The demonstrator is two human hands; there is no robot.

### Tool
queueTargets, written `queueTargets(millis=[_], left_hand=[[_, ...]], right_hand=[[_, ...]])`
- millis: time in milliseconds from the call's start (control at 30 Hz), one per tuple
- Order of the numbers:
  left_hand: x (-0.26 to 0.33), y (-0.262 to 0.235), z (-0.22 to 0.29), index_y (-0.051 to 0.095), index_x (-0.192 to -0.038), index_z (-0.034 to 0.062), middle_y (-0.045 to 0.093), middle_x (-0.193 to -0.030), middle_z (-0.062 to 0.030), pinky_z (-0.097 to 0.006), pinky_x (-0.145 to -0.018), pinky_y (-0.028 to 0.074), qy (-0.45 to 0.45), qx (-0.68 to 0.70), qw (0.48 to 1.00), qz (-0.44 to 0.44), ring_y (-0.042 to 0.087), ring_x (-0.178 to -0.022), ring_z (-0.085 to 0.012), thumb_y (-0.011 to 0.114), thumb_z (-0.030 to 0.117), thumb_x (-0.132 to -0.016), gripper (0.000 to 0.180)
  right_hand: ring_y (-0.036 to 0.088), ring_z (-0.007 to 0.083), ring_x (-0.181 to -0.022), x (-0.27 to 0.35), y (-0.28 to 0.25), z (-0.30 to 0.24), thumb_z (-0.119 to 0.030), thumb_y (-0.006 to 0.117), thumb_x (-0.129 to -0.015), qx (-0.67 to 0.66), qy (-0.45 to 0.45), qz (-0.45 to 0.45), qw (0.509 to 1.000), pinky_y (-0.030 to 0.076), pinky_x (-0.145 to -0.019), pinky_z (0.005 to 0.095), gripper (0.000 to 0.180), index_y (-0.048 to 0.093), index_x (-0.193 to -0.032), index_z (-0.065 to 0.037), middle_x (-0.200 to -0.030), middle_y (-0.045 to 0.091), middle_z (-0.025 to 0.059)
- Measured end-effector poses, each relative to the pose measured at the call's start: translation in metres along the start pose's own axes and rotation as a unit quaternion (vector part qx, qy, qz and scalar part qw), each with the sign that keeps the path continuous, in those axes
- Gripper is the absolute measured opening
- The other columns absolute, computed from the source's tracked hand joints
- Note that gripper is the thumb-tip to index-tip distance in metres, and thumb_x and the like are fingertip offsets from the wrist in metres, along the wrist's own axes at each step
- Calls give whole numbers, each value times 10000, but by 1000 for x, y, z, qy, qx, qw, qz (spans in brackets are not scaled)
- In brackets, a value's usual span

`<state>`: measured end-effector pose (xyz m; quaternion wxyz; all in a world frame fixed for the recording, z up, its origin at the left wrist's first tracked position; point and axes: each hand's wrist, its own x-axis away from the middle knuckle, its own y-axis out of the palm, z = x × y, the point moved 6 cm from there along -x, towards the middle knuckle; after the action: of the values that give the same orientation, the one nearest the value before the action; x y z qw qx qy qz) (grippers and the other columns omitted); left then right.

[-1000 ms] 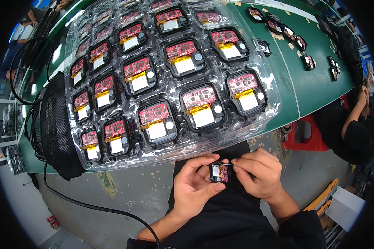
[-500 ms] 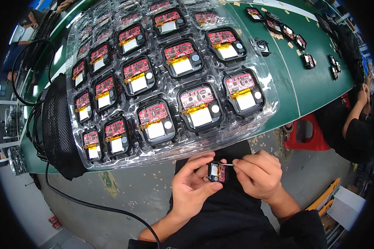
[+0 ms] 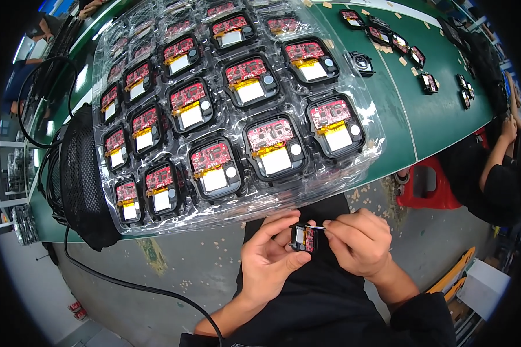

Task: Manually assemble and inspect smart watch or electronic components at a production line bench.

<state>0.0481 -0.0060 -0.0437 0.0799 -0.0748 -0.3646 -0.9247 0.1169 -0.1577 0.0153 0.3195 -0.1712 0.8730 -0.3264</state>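
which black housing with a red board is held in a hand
The black housing above the person's lap, gripped by the left hand; the housings in the clear plastic tray sit in pockets, no hand on them.

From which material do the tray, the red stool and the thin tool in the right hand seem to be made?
Tray: apparently clear, glossy plastic; it is see-through with bright highlights.
Red stool: probably smooth moulded plastic; its colour is even, its edges look rounded.
Thin tool in the right hand: likely metal, because it looks silvery, but it is too small to be sure.
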Motion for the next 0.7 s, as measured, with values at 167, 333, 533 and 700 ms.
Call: queueTargets(millis=[167, 333, 533, 700], left_hand=[[-1, -1, 1, 552, -1353, -55, 439, -1472, -152, -394, -1064, 521, 6, 1, 1000, -7, 571, -1312, -326, 791, -74, -835, 571], [1, 0, 3, 553, -1351, -56, 436, -1466, -148, -392, -1061, 525, 3, -13, 1000, -5, 570, -1310, -321, 789, -78, -836, 567], [2, 5, -2, 565, -1335, -41, 429, -1471, -160, -404, -1052, 537, -3, 9, 1000, 22, 552, -1326, -330, 776, -114, -829, 553], [1, 9, 7, 569, -1326, -30, 427, -1477, -177, -442, -1069, 526, 23, -3, 1000, 5, 544, -1333, -355, 777, -142, -806, 572]], right_hand=[[556, 175, -579, -1, -3, 1, -10, 816, -692, -5, -3, 4, 1000, 428, -479, 299, 261, 756, -942, -56, -820, 672, 28], [558, 177, -581, -3, -1, 0, -9, 814, -692, -6, -7, -20, 1000, 432, -478, 300, 256, 754, -937, -52, -818, 669, 32], [555, 171, -578, 2, -1, -4, -9, 804, -692, 26, -2, 10, 1000, 437, -480, 299, 262, 751, -945, -44, -826, 663, 33], [586, 185, -592, -9, -7, -11, 5, 805, -673, 50, -35, -29, 998, 472, -507, 308, 295, 749, -959, -39, -832, 672, 45]])
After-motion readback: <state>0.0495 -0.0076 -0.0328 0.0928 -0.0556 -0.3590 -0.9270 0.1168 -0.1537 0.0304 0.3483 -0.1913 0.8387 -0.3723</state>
